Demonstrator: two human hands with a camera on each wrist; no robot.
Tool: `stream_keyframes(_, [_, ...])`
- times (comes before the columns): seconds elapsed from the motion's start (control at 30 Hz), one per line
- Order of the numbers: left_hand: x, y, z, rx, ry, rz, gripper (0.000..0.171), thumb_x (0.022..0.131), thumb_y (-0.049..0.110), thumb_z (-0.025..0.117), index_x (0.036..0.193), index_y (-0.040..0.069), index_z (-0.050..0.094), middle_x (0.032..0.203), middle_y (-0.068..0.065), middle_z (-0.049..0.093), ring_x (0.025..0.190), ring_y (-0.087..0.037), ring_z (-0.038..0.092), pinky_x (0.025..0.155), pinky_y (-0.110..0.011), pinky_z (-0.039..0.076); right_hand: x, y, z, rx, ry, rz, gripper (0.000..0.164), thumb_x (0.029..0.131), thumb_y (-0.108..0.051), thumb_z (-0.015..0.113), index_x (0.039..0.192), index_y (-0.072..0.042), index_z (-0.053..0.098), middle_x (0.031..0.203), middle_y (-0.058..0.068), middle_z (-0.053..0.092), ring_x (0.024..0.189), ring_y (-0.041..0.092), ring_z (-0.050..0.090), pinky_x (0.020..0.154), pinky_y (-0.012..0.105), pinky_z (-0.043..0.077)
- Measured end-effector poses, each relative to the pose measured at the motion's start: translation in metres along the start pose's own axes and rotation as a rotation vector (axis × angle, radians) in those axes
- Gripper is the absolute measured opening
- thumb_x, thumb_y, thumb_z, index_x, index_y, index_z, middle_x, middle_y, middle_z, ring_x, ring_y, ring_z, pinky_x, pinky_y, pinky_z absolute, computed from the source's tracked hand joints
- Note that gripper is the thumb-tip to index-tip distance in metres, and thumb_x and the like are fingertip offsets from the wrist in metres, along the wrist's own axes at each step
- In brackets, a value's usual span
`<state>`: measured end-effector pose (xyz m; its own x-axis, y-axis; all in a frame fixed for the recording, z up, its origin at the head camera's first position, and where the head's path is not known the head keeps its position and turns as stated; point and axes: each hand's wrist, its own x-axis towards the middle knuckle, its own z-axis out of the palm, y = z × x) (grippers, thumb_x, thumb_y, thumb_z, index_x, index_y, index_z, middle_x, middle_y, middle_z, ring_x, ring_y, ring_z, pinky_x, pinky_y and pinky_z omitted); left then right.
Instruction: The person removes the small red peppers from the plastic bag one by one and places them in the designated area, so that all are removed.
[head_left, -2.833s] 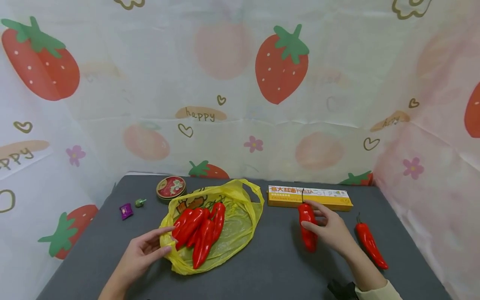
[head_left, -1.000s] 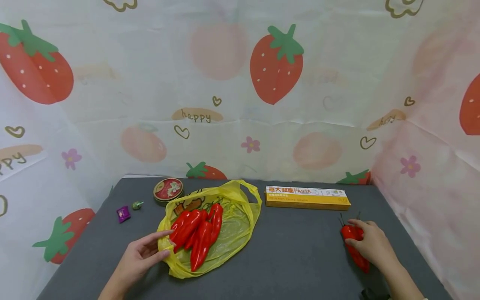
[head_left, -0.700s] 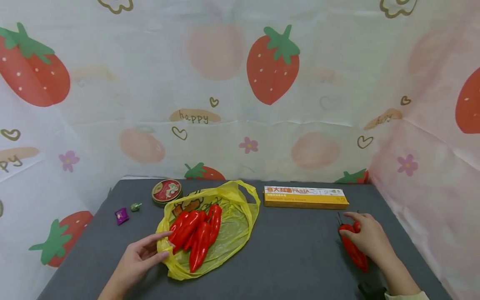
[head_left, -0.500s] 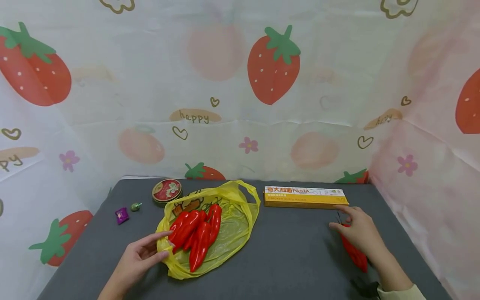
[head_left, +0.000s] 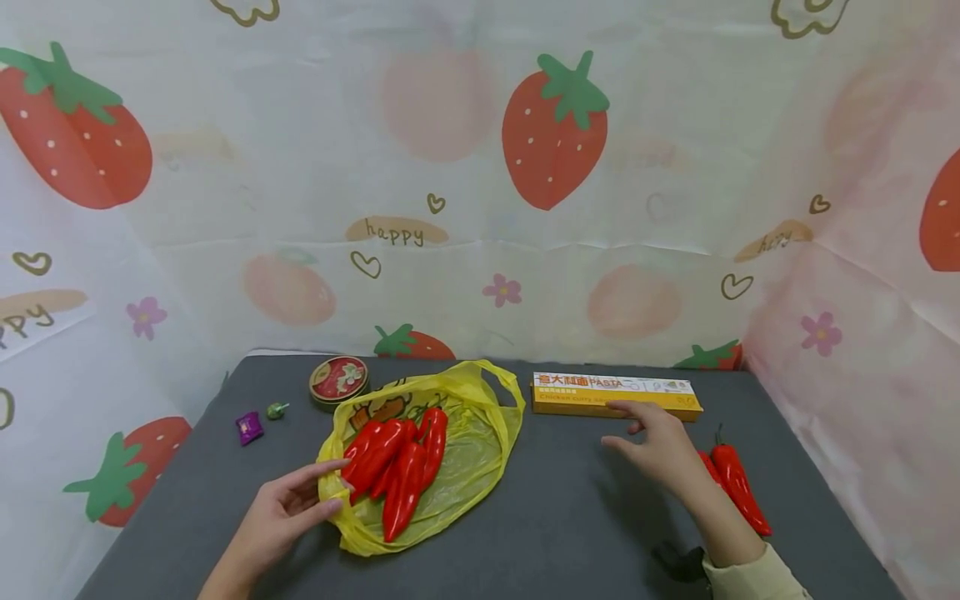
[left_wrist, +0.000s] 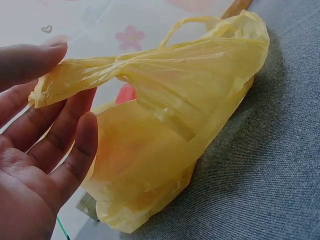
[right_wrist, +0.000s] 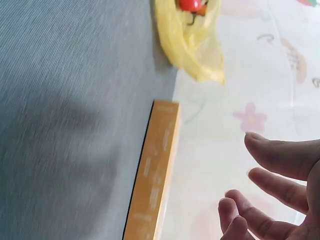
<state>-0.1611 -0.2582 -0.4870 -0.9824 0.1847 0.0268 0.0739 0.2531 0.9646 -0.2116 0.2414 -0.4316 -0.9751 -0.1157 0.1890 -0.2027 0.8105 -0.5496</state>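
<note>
My left hand (head_left: 273, 517) pinches the near-left rim of a yellow plastic bag (head_left: 476, 471); the left wrist view shows the thumb on top of the bag's edge (left_wrist: 75, 80) and fingers below it. Several shiny red chili peppers (head_left: 405, 492) lie inside the bag's open mouth. My right hand (head_left: 663, 454) holds nothing; its fingers and thumb are spread apart above the table, in front of the pasta box (head_left: 566, 404). Right of that hand, a red chili pepper (head_left: 738, 487) lies on the table beside another, which is mostly hidden behind the wrist.
A round red tin (head_left: 339, 379) stands behind the bag's left side. A purple wrapped packet (head_left: 250, 427) and a small green item (head_left: 277, 411) lie at the far left. A strawberry-print cloth (head_left: 450, 167) hangs behind the dark table (head_left: 525, 542).
My right hand carried a red chili pepper rightward, set it beside the other one, let go, then moved back left with spread fingers. The left hand has stayed on the bag.
</note>
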Motion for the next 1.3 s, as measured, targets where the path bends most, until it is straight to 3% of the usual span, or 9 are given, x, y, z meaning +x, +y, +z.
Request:
stream_keyframes(0.27, [-0.001,0.001,0.000,0.003,0.011,-0.019,0.047,0.095,0.015,0.070,0.139,0.004,0.058,0.131,-0.021,0.062,0.097,-0.013,0.067,0.082,-0.024,0.059,0.008,-0.027,0.025,0.065,-0.032,-0.015,0.050,0.085,-0.023,0.083,0.130,-0.008,0.067,0.123,0.013,0.069,0.094,0.022,0.063,0.078,0.039,0.056])
stream_keyframes(0.6, [-0.003,0.001,0.000,0.000,0.014,-0.027,0.048,0.095,0.015,0.071,0.140,0.004,0.058,0.131,-0.020,0.063,0.098,-0.012,0.068,0.083,-0.024,0.058,0.014,-0.064,0.054,0.200,-0.106,-0.058,0.050,0.084,-0.024,0.084,0.130,-0.017,0.068,0.120,0.004,0.070,0.094,0.018,0.067,0.077,0.036,0.057])
stream_keyframes(0.87, [-0.003,0.002,-0.003,0.019,0.019,0.006,0.046,0.096,0.015,0.070,0.138,0.002,0.058,0.124,-0.010,0.068,0.095,-0.012,0.067,0.082,-0.025,0.059,0.019,-0.084,0.074,0.337,-0.163,-0.083,0.049,0.086,-0.024,0.081,0.132,-0.018,0.066,0.119,0.011,0.070,0.091,0.017,0.068,0.072,0.031,0.057])
stream_keyframes(1.0, [-0.003,0.004,-0.005,0.020,0.023,0.022,0.046,0.096,0.013,0.069,0.139,0.001,0.058,0.124,-0.011,0.068,0.095,-0.013,0.067,0.082,-0.024,0.059,0.020,-0.095,0.084,0.367,-0.191,-0.108,0.048,0.089,-0.026,0.079,0.134,-0.019,0.064,0.119,0.009,0.070,0.092,0.017,0.069,0.069,0.029,0.057])
stream_keyframes(1.17, [-0.003,0.005,-0.003,0.003,0.017,-0.010,0.047,0.096,0.015,0.070,0.139,0.002,0.058,0.128,-0.015,0.065,0.097,-0.012,0.067,0.083,-0.024,0.059,0.023,-0.109,0.096,0.413,-0.250,-0.119,0.050,0.091,-0.030,0.077,0.138,-0.021,0.062,0.120,0.006,0.069,0.098,0.019,0.069,0.075,0.033,0.058])
stream_keyframes(1.3, [-0.003,0.004,-0.002,-0.013,0.013,0.004,0.046,0.096,0.013,0.069,0.139,0.001,0.058,0.127,-0.012,0.067,0.097,-0.012,0.067,0.083,-0.024,0.059,0.029,-0.120,0.110,0.467,-0.289,-0.109,0.054,0.090,-0.035,0.077,0.139,-0.022,0.060,0.121,0.011,0.069,0.101,0.021,0.069,0.080,0.036,0.059])
